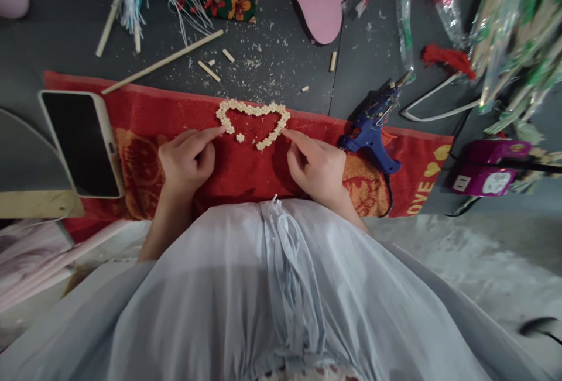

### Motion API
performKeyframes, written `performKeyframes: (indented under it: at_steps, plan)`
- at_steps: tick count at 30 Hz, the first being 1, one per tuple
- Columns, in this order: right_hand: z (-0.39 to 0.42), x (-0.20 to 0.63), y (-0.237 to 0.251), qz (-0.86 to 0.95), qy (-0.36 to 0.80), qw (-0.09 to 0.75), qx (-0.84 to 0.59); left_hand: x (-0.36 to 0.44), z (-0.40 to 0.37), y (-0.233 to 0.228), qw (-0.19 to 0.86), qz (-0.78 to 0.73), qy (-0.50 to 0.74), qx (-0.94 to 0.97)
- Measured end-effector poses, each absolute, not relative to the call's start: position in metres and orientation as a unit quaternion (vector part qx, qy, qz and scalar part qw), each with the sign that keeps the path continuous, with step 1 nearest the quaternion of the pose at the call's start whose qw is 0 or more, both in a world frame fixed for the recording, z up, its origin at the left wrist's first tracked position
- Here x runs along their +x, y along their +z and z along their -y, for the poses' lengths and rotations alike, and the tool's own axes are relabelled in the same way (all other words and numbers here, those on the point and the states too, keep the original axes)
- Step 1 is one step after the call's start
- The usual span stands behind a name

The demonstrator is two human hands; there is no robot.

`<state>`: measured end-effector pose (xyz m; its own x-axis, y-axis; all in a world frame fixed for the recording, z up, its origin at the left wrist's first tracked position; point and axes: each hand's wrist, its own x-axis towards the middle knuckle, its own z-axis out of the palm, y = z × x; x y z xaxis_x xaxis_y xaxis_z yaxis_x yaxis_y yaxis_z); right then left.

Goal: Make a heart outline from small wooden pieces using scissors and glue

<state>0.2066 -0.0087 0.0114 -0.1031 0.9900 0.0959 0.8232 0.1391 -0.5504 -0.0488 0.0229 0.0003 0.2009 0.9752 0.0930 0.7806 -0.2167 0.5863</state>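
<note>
On the red towel [250,164], small cream flower-shaped pieces form a heart outline [252,110] with a gap at its lower left. One loose piece [240,137] lies inside that gap. My left hand [188,155] has its index finger stretched out to the outline's left side, at or very near the pieces; the other fingers are curled. On the opposite side, my right hand [315,161] points its index finger at the right edge in the same way. Neither hand holds anything. Right of my right hand lies a blue glue gun [371,129].
A smartphone [81,144] lies on the towel's left end. Beyond the towel are thin wooden sticks [162,62], a pink heart [325,0], white crumbs and short stick pieces. Plastic-wrapped sticks [509,30] and a purple box [492,167] are at the right.
</note>
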Motion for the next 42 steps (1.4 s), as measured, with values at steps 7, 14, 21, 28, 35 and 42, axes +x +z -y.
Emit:
performKeyframes:
  at_steps: [7, 14, 21, 28, 35, 42]
  plan:
    - [0.0084, 0.207, 0.0116, 0.716, 0.2, 0.209, -0.636, -0.0475, -0.0241, 0.0017, 0.204, -0.588, 0.222, 0.75]
    - [0.0084, 0.2067, 0.0115, 0.719, 0.185, 0.221, -0.632, -0.0489, -0.0247, 0.0006, 0.2, -0.564, 0.24, 0.765]
    - [0.0087, 0.2073, 0.0109, 0.719, 0.199, 0.217, -0.629, -0.0493, -0.0238, 0.0001, 0.186, -0.578, 0.217, 0.764]
    - [0.0088, 0.2066, 0.0106, 0.727, 0.168, 0.231, -0.624, -0.0492, -0.0238, 0.0013, 0.199, -0.58, 0.212, 0.761]
    - [0.0093, 0.207, 0.011, 0.721, 0.182, 0.23, -0.628, -0.0495, -0.0235, 0.0002, 0.213, -0.577, 0.227, 0.755]
    - [0.0092, 0.2071, 0.0109, 0.728, 0.17, 0.225, -0.625, -0.0489, -0.0245, 0.0012, 0.189, -0.563, 0.235, 0.77]
